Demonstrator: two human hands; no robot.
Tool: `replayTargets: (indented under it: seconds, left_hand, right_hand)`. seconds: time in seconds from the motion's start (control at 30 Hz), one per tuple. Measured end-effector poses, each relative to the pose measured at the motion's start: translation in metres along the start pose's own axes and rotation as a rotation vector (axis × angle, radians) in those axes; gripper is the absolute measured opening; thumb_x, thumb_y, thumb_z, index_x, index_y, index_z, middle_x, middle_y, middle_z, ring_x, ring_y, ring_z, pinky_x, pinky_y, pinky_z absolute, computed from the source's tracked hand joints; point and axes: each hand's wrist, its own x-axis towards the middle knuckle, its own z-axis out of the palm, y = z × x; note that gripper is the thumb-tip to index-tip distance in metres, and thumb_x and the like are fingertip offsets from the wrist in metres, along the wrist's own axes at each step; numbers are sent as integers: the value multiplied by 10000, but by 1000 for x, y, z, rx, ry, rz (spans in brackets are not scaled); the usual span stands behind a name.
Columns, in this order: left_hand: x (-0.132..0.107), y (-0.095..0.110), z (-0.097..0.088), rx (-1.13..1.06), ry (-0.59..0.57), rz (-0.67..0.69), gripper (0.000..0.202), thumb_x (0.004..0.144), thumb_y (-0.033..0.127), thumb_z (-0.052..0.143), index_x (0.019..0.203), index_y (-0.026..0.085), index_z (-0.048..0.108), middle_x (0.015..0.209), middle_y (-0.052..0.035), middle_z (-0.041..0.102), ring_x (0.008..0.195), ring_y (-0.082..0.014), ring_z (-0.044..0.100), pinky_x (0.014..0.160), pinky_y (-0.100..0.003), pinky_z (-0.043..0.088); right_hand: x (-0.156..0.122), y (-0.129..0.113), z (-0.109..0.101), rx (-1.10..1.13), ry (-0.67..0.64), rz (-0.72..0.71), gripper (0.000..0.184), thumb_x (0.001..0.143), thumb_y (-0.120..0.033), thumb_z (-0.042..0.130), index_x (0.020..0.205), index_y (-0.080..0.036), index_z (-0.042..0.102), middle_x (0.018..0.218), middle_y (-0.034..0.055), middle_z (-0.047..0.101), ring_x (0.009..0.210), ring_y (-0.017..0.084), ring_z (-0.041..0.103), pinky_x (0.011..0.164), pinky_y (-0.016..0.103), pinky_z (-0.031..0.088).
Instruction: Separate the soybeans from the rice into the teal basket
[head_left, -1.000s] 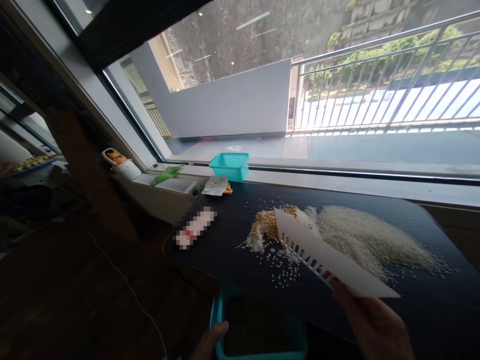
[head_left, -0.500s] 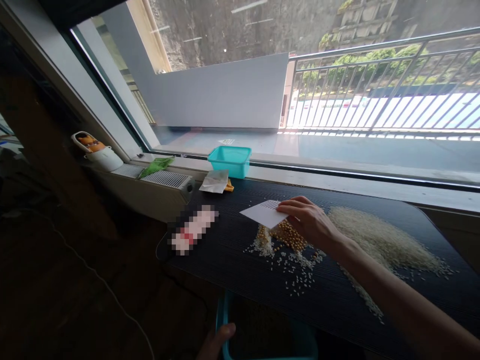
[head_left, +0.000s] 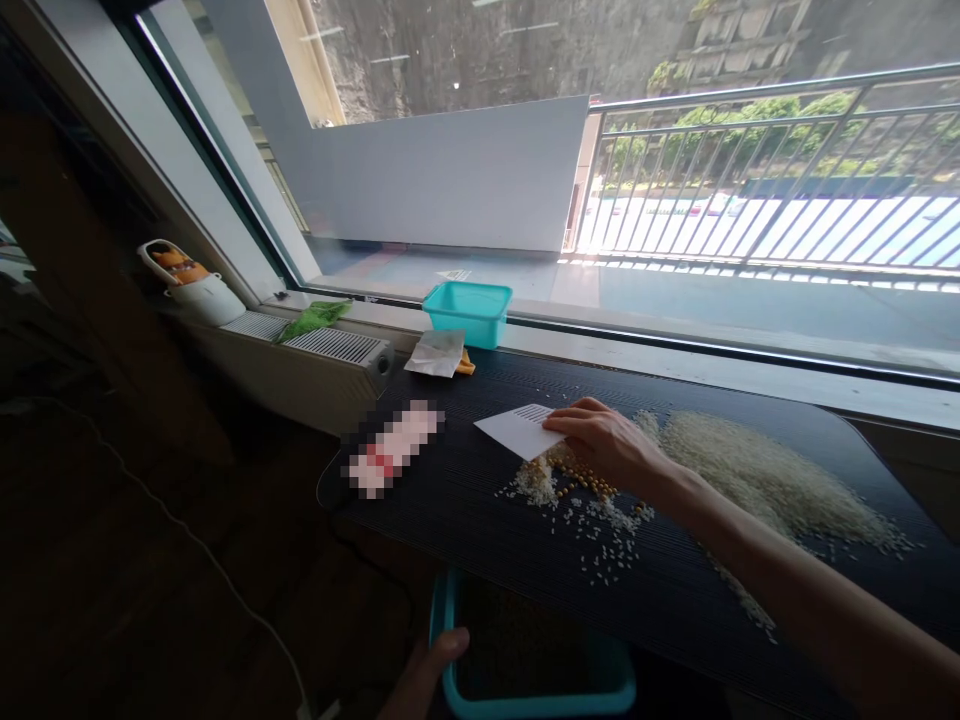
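Two hands are in view at the dark ribbed table (head_left: pixel 465 530), which stands against a wide window (head_left: pixel 450 180) with a railing (head_left: pixel 750 170) outside. My right hand (head_left: pixel 607 445) pinches a white slotted card (head_left: pixel 517 432), held low at the far side of a small heap of yellow beans (head_left: pixel 581 478). A broad spread of rice (head_left: pixel 750 480) lies to their right. My left hand (head_left: pixel 424 680) grips the teal bin (head_left: pixel 525 703) below the table's near edge, thumb over its rim. A teal tub (head_left: pixel 466 313) sits by the sill, with a radiator (head_left: pixel 315 350) to its left.
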Motion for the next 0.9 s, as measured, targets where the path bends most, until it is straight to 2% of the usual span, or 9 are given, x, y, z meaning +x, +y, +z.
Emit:
replayTargets:
  seconds: [0.13, 0.27, 0.43, 0.6, 0.77, 0.9]
  left_hand:
    - [-6, 3, 2, 2, 22, 4, 802, 599, 439, 719, 1343, 331, 439, 1400, -14, 466, 1399, -308, 151, 1108, -390, 239]
    - [-4, 6, 16, -25, 12, -14, 780, 636, 476, 692, 1350, 313, 428, 1391, -33, 472, 1371, -312, 248, 1074, -398, 301]
    - [-2, 12, 32, -70, -13, -38, 750, 706, 483, 642, 1379, 276, 383, 1345, -78, 507, 1292, -318, 402, 1054, -477, 330]
    - [-3, 17, 40, -147, -69, -46, 721, 704, 441, 660, 1355, 235, 427, 1296, -86, 553, 1288, -308, 412, 1057, -460, 336]
    - [-3, 14, 44, -197, -113, -74, 668, 726, 450, 625, 1316, 173, 477, 1325, -101, 531, 1282, -313, 417, 1034, -455, 358]
    - [-2, 10, 44, -191, -96, -70, 661, 718, 439, 636, 1313, 197, 478, 1339, -88, 520, 1261, -301, 447, 1011, -433, 381]
  right_hand:
    - [-23, -15, -7, 24, 13, -76, 289, 894, -162, 430, 1063, -197, 662, 1091, 78, 687, 982, 225, 584, 818, 379, 500]
    - [-36, -29, -11, 82, -22, -98, 288, 913, -171, 411, 1084, -196, 641, 1087, 82, 680, 988, 220, 574, 814, 360, 505]
    - [-50, -37, -14, 87, -54, -95, 287, 922, -194, 397, 1083, -167, 634, 1107, 104, 668, 986, 232, 571, 822, 370, 499]
    - [-64, -40, -15, 65, -57, -99, 286, 920, -195, 401, 1095, -155, 623, 1123, 113, 660, 1001, 240, 564, 815, 364, 502]
    - [-75, -44, -17, 69, -41, -85, 280, 915, -175, 411, 1104, -183, 617, 1118, 101, 662, 1004, 227, 566, 812, 359, 508]
    - [-82, -47, -19, 96, -8, -86, 293, 901, -174, 428, 1131, -208, 607, 1094, 94, 672, 991, 234, 574, 796, 368, 522]
